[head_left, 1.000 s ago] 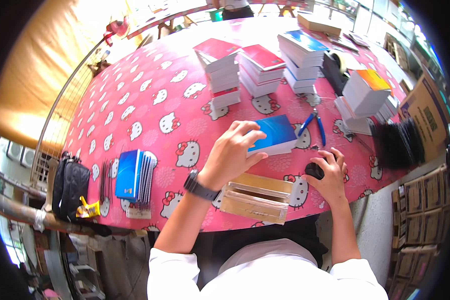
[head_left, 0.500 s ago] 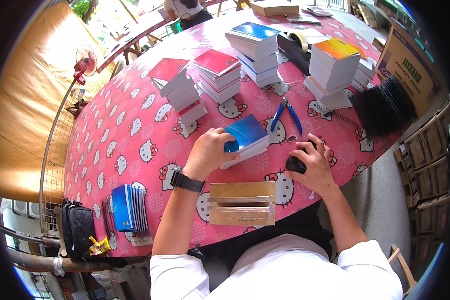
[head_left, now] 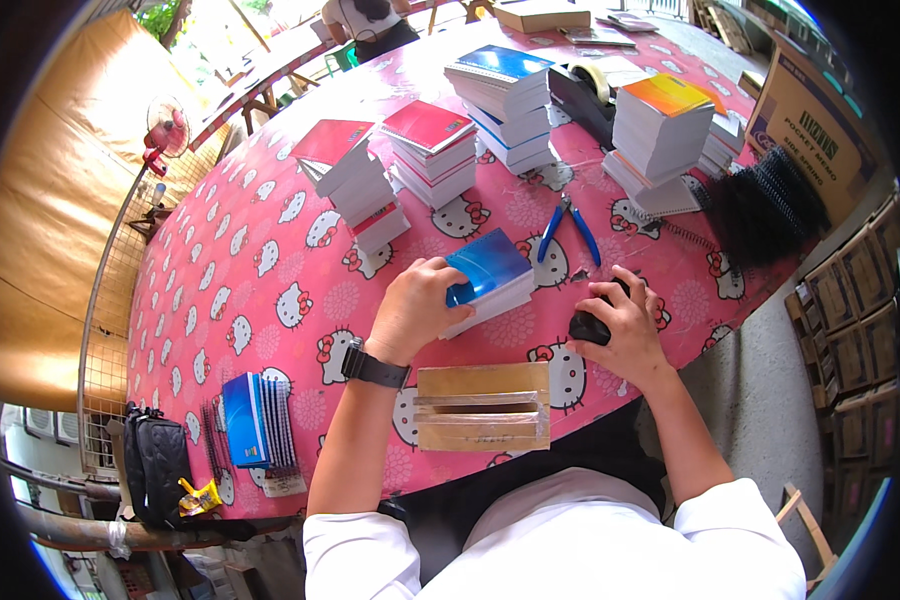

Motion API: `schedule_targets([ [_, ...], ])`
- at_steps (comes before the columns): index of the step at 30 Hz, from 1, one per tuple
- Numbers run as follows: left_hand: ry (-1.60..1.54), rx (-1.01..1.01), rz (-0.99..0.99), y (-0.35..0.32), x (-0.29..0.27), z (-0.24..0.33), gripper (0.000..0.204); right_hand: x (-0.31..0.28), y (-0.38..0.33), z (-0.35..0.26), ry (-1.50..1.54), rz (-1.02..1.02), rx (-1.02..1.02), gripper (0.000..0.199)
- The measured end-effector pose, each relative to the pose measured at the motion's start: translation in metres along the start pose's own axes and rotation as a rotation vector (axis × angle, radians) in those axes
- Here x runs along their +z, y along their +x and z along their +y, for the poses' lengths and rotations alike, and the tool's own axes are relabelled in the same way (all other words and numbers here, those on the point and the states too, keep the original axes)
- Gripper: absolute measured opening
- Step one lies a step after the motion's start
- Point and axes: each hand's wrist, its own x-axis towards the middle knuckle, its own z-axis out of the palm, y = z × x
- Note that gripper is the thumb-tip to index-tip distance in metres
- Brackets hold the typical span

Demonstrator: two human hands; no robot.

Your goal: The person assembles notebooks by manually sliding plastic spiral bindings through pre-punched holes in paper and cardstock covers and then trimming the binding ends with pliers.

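Observation:
A small stack of blue-covered notebooks lies on the table in front of me. My left hand, with a black watch at the wrist, grips the stack's left end. To the right, my right hand is closed over a rounded black object resting on the tablecloth; the fingers hide part of it, and its kind is unclear. Blue-handled pliers lie just beyond, between the two hands. Nearest my body sits a brown board jig with clear tape and a slot across its middle.
Stacks of red notebooks, blue notebooks and yellow-orange notebooks stand farther back. Black spiral coils lie beside a carton at right. Coil-bound blue notebooks and a black bag are at left.
The whole view has shifted very slightly. Both hands keep the same hold on the notebook stack and the black object.

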Motion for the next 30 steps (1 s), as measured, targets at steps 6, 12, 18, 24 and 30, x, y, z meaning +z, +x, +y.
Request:
schedule_targets([
  [6,-0.14,-0.004,-0.01,0.001,-0.005,-0.008,0.03,0.001,-0.001,0.0,-0.001,-0.001,-0.003,0.048],
  [12,-0.344,-0.11,-0.079,0.004,-0.015,-0.017,0.029,-0.003,0.001,0.0,0.006,-0.039,-0.013,0.049],
  [18,-0.296,-0.076,-0.042,0.003,-0.006,-0.019,0.026,-0.006,0.003,0.001,-0.005,-0.1,-0.006,0.053],
  [24,-0.055,0.042,0.473,-0.007,-0.012,-0.018,0.026,-0.021,0.011,-0.016,-0.035,0.04,-0.07,0.049],
  [30,0.162,0.275,0.745,-0.045,-0.046,0.034,0.029,-0.038,0.024,-0.035,1.482,-0.373,0.207,0.062],
])
